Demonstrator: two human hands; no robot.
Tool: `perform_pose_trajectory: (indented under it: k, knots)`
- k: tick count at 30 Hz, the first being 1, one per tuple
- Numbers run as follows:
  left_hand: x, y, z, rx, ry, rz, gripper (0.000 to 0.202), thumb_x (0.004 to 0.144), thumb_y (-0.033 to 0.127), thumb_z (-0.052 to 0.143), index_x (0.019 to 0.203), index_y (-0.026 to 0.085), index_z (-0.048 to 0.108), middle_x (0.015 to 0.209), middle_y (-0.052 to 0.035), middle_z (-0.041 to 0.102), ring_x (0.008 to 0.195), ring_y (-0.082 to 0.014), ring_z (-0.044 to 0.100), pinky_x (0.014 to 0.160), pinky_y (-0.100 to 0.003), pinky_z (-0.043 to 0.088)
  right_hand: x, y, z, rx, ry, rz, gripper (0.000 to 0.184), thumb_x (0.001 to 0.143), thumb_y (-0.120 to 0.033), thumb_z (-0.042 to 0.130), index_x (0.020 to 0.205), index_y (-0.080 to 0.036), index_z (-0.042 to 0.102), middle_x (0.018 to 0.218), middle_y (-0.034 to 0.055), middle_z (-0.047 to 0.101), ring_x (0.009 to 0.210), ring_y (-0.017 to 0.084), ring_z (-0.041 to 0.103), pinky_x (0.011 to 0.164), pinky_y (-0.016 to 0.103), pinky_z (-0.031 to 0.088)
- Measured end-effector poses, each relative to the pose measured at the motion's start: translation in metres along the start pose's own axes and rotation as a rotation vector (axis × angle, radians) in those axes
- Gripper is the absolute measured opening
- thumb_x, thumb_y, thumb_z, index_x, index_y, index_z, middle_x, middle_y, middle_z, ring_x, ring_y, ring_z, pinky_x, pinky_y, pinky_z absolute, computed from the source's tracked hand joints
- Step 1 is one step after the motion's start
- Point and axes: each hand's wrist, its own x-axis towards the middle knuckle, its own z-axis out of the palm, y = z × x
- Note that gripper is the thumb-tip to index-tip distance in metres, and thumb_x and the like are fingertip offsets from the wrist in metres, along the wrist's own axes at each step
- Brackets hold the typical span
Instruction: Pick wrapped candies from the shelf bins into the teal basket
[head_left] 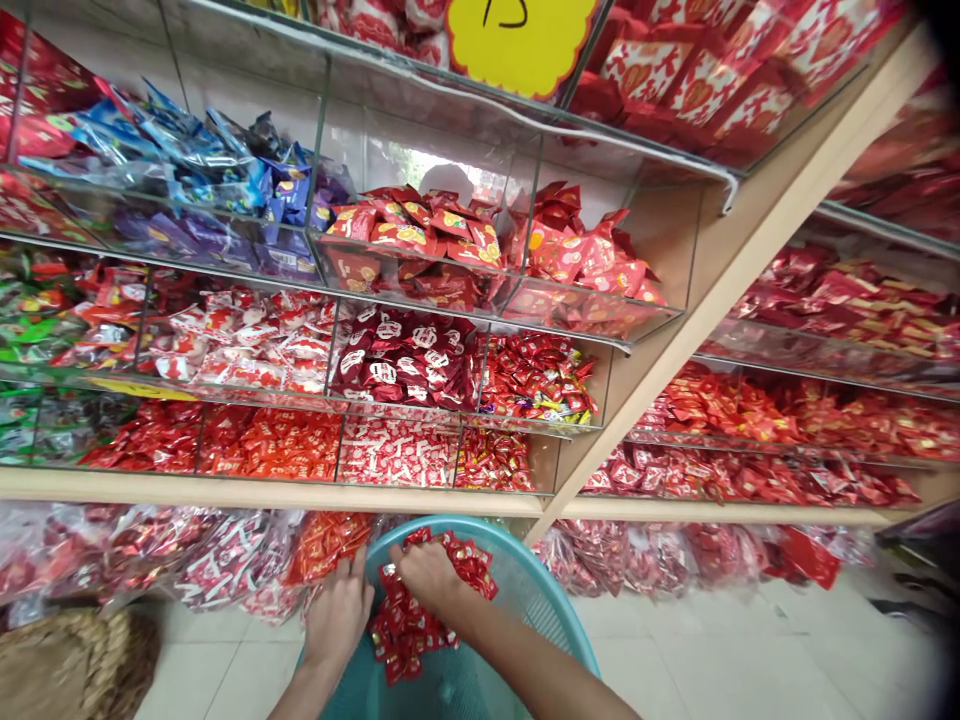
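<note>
A turquoise plastic basket (559,590) stands on the floor below the shelves, with a pile of small red-wrapped candies (401,640) inside. My left hand (341,610) is at the basket's left rim, fingers bent over it; their tips are partly hidden. Inside the basket, my right hand (429,578) is closed at the top of the candy pile, its fingers curled down among the red wrappers. How many pieces it holds is hidden. Just beyond my left hand lies a clear bag of orange-red candies (330,540).
Clear-fronted shelf bins (409,360) of wrapped candies rise ahead, above a wooden ledge (285,490). Bagged candies (225,555) line the floor beneath. A woven basket (82,660) stands at left. A slanted wooden upright (675,345) divides the shelving; a yellow sign (517,45) hangs on top.
</note>
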Motion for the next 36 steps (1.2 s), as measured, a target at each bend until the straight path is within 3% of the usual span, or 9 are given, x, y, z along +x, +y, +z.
perform_pose_trajectory:
  k: [3,7,11,13,15,19,25,36]
  knots:
    - [0.000,0.000,-0.001,-0.014,0.002,-0.004,0.052,0.088,0.019,0.023,0.136,0.014,0.042,0.115,-0.0137,0.063,0.096,-0.0219,0.064,0.082,-0.035,0.050,-0.023,0.004,-0.036,-0.020,0.051,0.043,0.024,0.090,-0.018,0.044,0.110,-0.015,0.056,0.087,0.0123,0.072,0.079,0.024,0.070,0.066,0.034,0.052]
    - [0.000,-0.001,0.002,-0.012,0.011,0.005,0.052,0.088,0.020,0.024,0.137,0.014,0.040,0.110,-0.0143,0.064,0.093,-0.0220,0.065,0.080,-0.036,0.050,-0.059,0.029,-0.114,0.145,0.188,-0.001,0.023,0.091,-0.034,0.050,0.106,-0.020,0.061,0.097,0.0080,0.071,0.086,0.021,0.067,0.072,0.029,0.050]
    - [0.002,-0.001,0.005,0.010,0.026,0.010,0.052,0.089,0.019,0.022,0.136,0.014,0.043,0.113,-0.0145,0.063,0.095,-0.0224,0.065,0.080,-0.035,0.050,-0.079,0.084,-0.192,0.254,0.409,0.023,0.024,0.091,-0.028,0.049,0.109,-0.018,0.061,0.094,0.0066,0.069,0.080,0.015,0.064,0.076,0.027,0.047]
    - [0.001,-0.001,0.005,0.021,0.027,0.012,0.052,0.089,0.019,0.021,0.136,0.015,0.043,0.114,-0.0140,0.063,0.095,-0.0225,0.065,0.079,-0.034,0.050,-0.080,0.115,-0.221,0.271,0.513,0.087,0.025,0.089,-0.028,0.053,0.109,-0.016,0.061,0.086,0.0042,0.067,0.076,0.015,0.062,0.074,0.028,0.047]
    - [0.001,-0.001,0.005,0.031,0.024,0.007,0.052,0.089,0.019,0.021,0.136,0.015,0.043,0.113,-0.0137,0.063,0.094,-0.0223,0.065,0.078,-0.034,0.051,-0.076,0.142,-0.240,0.266,0.549,0.143,0.027,0.084,-0.024,0.059,0.109,-0.014,0.061,0.089,0.0042,0.065,0.079,0.014,0.061,0.076,0.027,0.047]
    - [0.000,-0.002,0.006,0.024,0.017,0.002,0.052,0.088,0.018,0.022,0.135,0.013,0.043,0.116,-0.0142,0.062,0.096,-0.0219,0.064,0.080,-0.033,0.050,-0.059,0.171,-0.259,0.187,0.413,0.186,0.044,0.072,-0.019,0.072,0.114,-0.012,0.060,0.111,0.0089,0.060,0.092,0.015,0.058,0.084,0.028,0.046]
    - [-0.001,-0.002,0.004,0.010,0.014,0.008,0.052,0.088,0.019,0.022,0.136,0.014,0.042,0.116,-0.0147,0.062,0.097,-0.0223,0.064,0.081,-0.035,0.050,-0.034,0.173,-0.269,0.178,0.112,0.145,0.054,0.068,-0.018,0.075,0.120,-0.012,0.059,0.113,0.0084,0.062,0.098,0.018,0.059,0.082,0.024,0.047]
    - [-0.001,-0.001,0.004,0.008,0.031,0.013,0.054,0.088,0.018,0.019,0.138,0.013,0.040,0.113,-0.0151,0.063,0.096,-0.0224,0.065,0.077,-0.034,0.051,-0.017,0.150,-0.274,-0.218,-0.013,0.261,0.060,0.067,-0.019,0.076,0.124,-0.018,0.055,0.124,0.0123,0.056,0.111,0.025,0.057,0.085,0.027,0.046]
